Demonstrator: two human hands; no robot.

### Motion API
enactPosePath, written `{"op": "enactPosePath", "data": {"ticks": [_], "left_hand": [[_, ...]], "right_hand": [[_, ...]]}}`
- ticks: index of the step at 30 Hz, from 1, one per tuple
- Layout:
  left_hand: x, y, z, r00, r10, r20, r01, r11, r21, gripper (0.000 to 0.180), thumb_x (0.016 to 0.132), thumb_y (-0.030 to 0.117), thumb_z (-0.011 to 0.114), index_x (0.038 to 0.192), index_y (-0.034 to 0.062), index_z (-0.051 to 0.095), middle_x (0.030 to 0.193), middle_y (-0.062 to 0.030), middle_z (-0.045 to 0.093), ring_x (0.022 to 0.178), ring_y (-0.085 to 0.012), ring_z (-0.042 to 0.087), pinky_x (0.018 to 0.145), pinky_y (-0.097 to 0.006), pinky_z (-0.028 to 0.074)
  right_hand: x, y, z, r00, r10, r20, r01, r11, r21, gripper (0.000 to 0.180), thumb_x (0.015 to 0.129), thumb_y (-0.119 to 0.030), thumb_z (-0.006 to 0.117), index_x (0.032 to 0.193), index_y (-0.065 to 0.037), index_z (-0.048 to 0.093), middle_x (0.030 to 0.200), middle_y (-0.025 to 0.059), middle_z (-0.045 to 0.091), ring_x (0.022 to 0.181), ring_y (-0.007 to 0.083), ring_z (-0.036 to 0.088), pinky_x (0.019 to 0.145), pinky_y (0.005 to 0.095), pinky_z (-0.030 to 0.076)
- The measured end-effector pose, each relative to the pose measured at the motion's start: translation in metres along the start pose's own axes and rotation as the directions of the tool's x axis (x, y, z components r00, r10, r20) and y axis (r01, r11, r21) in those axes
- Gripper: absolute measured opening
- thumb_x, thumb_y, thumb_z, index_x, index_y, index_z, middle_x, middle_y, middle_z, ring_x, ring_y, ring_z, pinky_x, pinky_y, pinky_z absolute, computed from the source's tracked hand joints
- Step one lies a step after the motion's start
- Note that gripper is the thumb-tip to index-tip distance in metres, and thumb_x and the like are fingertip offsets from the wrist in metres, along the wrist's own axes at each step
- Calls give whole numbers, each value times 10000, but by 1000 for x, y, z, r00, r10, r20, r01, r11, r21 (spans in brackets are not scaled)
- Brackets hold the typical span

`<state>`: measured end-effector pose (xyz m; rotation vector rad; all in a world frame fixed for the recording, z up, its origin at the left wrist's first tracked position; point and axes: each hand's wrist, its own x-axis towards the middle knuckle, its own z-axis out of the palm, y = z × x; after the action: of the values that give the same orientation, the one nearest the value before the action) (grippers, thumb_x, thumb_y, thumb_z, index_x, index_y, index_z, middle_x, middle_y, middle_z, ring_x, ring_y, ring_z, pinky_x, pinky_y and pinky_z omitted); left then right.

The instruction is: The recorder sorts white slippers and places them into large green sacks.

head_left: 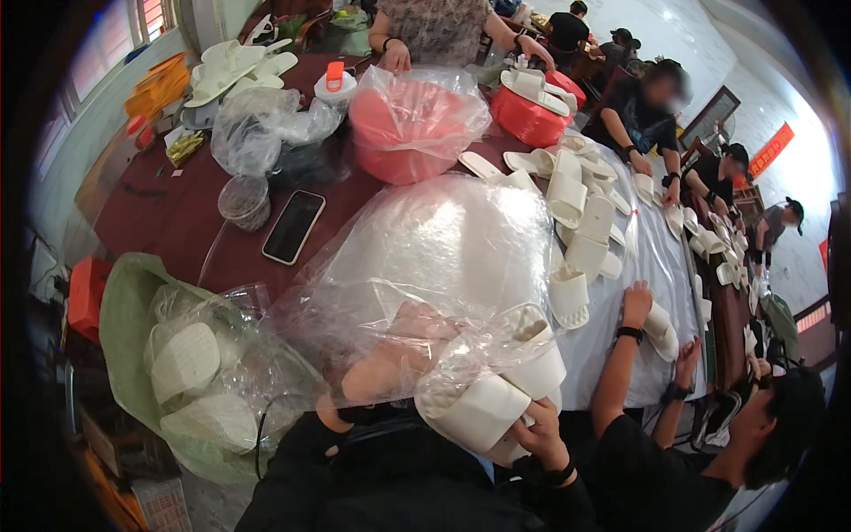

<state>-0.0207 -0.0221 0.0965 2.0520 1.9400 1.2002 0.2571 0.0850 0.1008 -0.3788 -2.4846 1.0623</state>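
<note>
White slippers (483, 412), five o'clock, clamped in right grip (542, 434); left grip (386, 365) unreadable behind clear bag (443, 239); likely bagging, next sliding in.

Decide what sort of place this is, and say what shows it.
Probably a small slipper-packing workshop: white slippers are heaped on the table, clear plastic lies beside them, and several co-workers are nearby.

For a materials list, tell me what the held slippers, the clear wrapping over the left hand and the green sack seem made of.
Slippers in the right hand: likely molded foam or soft plastic, satin; thick, smooth, evenly cream. Clear wrapping: thin plastic film, glossy; the left hand shows through. Green sack: perhaps woven plastic, dull; opaque folds, weave too fine to confirm.
</note>
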Motion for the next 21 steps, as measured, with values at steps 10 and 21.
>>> {"op": "enactPosePath", "data": {"ticks": [10,21], "left_hand": [[74,-39,-7,990,-29,141,29,1000,1,213,688,130,623,871,29,665,898,-117,642,849,-284,594,792,-339,458],[180,-25,-59,540,151,828,710,447,-544,324,924,260,502,990,-44,596,589,5,490,547,-108,524,602,-310,548]], "right_hand": [[-11,-9,-12,991,130,-2,-130,987,93,344,713,-35,626,1056,-12,649,1073,182,627,948,305,616,811,351,474],[-39,-8,-18,965,253,-70,-200,884,423,304,755,-46,607,1048,21,647,1101,170,620,1047,267,579,907,344,428]]}}
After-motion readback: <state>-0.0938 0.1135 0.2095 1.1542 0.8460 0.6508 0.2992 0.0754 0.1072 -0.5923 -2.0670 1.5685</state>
